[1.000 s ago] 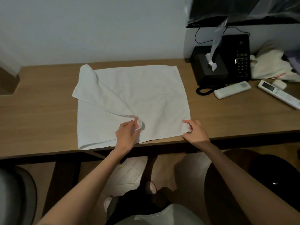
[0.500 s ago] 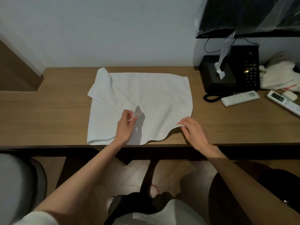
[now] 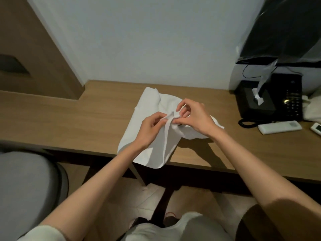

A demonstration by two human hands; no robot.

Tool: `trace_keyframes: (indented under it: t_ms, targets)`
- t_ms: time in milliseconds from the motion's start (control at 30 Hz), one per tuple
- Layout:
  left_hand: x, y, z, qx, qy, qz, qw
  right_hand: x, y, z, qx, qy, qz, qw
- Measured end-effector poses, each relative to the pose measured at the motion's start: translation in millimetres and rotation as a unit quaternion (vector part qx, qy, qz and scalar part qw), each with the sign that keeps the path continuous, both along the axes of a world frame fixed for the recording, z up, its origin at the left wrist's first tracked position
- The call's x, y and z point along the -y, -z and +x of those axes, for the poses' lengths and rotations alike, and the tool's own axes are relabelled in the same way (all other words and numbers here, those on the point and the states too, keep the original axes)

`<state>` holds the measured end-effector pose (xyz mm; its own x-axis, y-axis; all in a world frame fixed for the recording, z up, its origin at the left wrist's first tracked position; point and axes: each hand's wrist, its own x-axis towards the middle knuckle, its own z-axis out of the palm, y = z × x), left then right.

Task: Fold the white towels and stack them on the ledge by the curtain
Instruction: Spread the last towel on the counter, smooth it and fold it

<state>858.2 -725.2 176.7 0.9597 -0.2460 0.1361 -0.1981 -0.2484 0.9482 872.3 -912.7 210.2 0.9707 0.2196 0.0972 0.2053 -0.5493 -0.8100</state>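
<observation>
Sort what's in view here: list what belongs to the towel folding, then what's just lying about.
In the job: white towel, pinched by the left hand and right hand; wooden desk under it.

Lying about: black tissue box, black telephone, white remote control, second remote at the right edge, cream cloth beside the telephone.

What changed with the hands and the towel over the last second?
The right hand lifted the front right corner of the white towel and carried it left to the left hand, which raised its own corner; both pinch them together above the desk. The phone and remote stayed put.
</observation>
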Motion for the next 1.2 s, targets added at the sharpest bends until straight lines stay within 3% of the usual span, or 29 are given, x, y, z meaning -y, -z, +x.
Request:
trace_keyframes:
  t_ms: [233,433,567,767,867,1000,1067,1133,1200]
  targets:
    - [-13.1,-5.7,0.9,-0.003,0.039,0.086,0.996,-10.3,-8.5,0.5,-0.002,-0.047,-0.051,0.998]
    - [-8.0,-9.4,1.5,0.002,0.015,0.121,0.993,-11.0,-16.0,-1.0,-0.030,-0.058,-0.081,0.995]
    - [-8.9,-1.8,-0.6,0.026,-0.035,0.127,0.991,-5.4,-23.2,-5.9,0.059,-0.005,-0.108,0.992]
    - [-40.9,10.5,2.7,-0.031,-0.118,0.259,0.958,9.4,-42.0,-17.0,0.124,0.155,0.075,0.977]
    - [-63.2,16.8,-2.7,-0.087,-0.173,0.284,0.939,15.9,-49.8,-22.5,0.152,0.253,0.127,0.947]
    - [-86.6,12.9,-13.3,-0.136,-0.229,0.310,0.913,19.1,-50.3,-38.5,0.155,0.297,0.185,0.924]
    - [-91.7,2.5,-18.4,-0.201,-0.250,0.251,0.913,16.9,-50.9,-48.7,0.160,0.302,0.219,0.914]
    - [-95.2,-10.7,-26.3,-0.294,-0.266,0.089,0.914,13.6,-52.7,-59.8,0.170,0.313,0.237,0.904]
    - [-100.5,-27.0,-36.2,-0.358,-0.269,-0.076,0.891,9.0,-54.7,-71.6,0.188,0.321,0.233,0.898]
